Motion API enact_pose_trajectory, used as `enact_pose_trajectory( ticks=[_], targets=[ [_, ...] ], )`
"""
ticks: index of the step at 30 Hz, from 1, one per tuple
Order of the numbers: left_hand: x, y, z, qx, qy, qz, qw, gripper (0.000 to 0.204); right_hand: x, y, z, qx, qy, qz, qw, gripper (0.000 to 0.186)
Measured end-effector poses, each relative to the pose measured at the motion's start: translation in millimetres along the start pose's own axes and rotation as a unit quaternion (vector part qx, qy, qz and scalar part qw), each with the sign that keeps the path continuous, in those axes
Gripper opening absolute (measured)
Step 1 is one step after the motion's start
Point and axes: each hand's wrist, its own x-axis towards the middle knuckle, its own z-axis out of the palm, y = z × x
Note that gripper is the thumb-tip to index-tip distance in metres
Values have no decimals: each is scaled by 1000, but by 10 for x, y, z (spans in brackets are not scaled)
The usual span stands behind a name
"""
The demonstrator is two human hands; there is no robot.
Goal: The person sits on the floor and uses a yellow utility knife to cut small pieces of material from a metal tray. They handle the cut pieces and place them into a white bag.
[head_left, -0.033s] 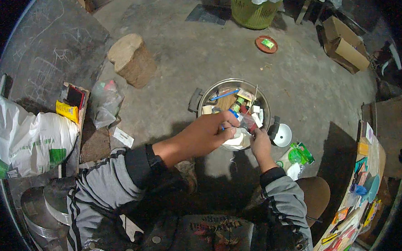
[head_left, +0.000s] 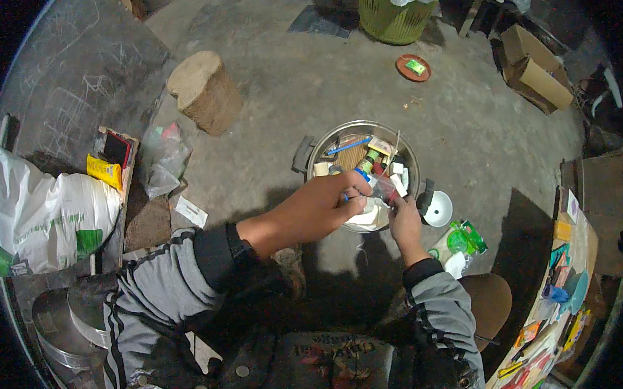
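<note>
Above a round metal pot (head_left: 401,133) on the floor, my two hands work close together. A small piece of clear plastic (head_left: 381,186), perhaps a bag or wrapper, stretches between them. My left hand (head_left: 322,203) is closed in a pinch at its left end, with a bit of blue showing by the fingertips. At the other end, the fingers of my right hand (head_left: 406,223) are closed on the plastic. Inside the pot lie a blue stick (head_left: 348,146), a green-labelled bottle (head_left: 367,162), small white boxes (head_left: 396,169) and a white cloth-like item (head_left: 370,217). My left hand hides part of the contents.
Right of the pot are a white bowl (head_left: 438,209) and a green-and-white package (head_left: 462,239). A cluttered low table (head_left: 582,244) stands farther right. A log stump (head_left: 204,94), plastic bag (head_left: 165,160) and white sack (head_left: 52,215) are left; a green basket (head_left: 390,21) and cardboard box (head_left: 534,70) stand behind.
</note>
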Motion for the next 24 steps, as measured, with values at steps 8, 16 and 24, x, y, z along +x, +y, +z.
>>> enact_pose_trajectory(
  ticks=[8, 16, 24],
  targets=[
    [-32, 53, -21, -19, -1, -3, 1000, 23, -5, -116, -22, 14, 0, 14, 1000, 23],
    [-62, 120, -68, -7, -1, -4, 1000, 25, -6, -146, -31, -8, -7, 11, 1000, 29],
    [-53, 96, -63, -22, -1, -13, 1000, 28, -7, -122, -48, -65, -16, 3, 998, 24]
  ],
)
